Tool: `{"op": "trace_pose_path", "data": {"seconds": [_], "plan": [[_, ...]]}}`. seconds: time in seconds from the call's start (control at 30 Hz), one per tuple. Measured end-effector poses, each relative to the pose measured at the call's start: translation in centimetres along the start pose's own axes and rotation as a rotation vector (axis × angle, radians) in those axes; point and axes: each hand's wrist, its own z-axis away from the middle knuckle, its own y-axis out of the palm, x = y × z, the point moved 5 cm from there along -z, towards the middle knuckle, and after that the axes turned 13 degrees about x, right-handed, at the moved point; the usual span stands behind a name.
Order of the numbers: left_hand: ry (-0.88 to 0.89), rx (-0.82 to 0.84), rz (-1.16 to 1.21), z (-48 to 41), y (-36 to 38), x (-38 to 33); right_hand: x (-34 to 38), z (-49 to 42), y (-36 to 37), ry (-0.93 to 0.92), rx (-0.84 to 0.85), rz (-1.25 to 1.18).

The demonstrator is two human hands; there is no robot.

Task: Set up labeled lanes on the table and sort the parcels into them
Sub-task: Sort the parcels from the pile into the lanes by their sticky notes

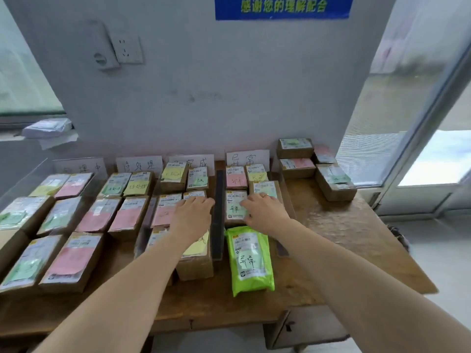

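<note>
Cardboard parcels (235,207) look stiff and light — grip their side edges; green mailer (251,259) seems soft. Left hand (193,212) and right hand (265,210) rest flat, apparently clamping nothing.

Parcel rows (76,225) pack table's left and centre up to the lane signs (139,164) at the wall, dark divider strip (218,212) runs between the two right lanes, green bag (251,261) blocks near end; bare table (344,238) right of it and front edge free below stacked boxes (316,164).
</note>
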Motion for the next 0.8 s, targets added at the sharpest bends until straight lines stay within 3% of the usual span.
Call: {"op": "trace_pose_path", "data": {"seconds": [0.47,0.8], "plan": [[0.259,-0.097,0.089,-13.1,-4.0,-24.2,-29.1,6.0,-0.7,0.336,-0.076,-0.157],[0.289,-0.032,0.101,-21.5,-2.1,-31.3,-40.0,3.3,1.7,0.439,-0.075,-0.360]]}}
